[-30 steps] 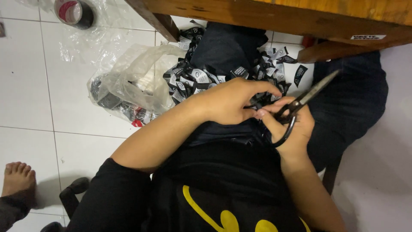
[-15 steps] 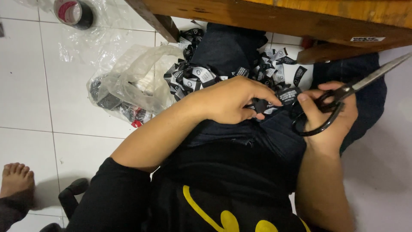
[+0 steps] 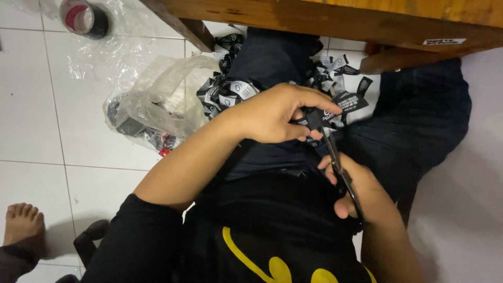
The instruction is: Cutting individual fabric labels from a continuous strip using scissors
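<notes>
My left hand (image 3: 280, 112) pinches a small black label (image 3: 314, 118) between thumb and fingers, above my lap in dark trousers (image 3: 419, 120). My right hand (image 3: 356, 191) grips black-handled scissors (image 3: 335, 157), blades pointing up to the label at my left fingertips. A heap of cut black-and-white labels (image 3: 230, 91) lies on my legs and the floor just beyond my left hand.
A wooden table edge (image 3: 335, 18) crosses the top. A crumpled clear plastic bag (image 3: 149, 107) with dark items lies on the white tiled floor at left. A tape roll (image 3: 81, 15) sits top left. Another person's bare foot (image 3: 23, 228) is at bottom left.
My right hand swung the scissors back in from the right; the blades now point up at the label held by my left hand. The left hand stayed nearly still.
</notes>
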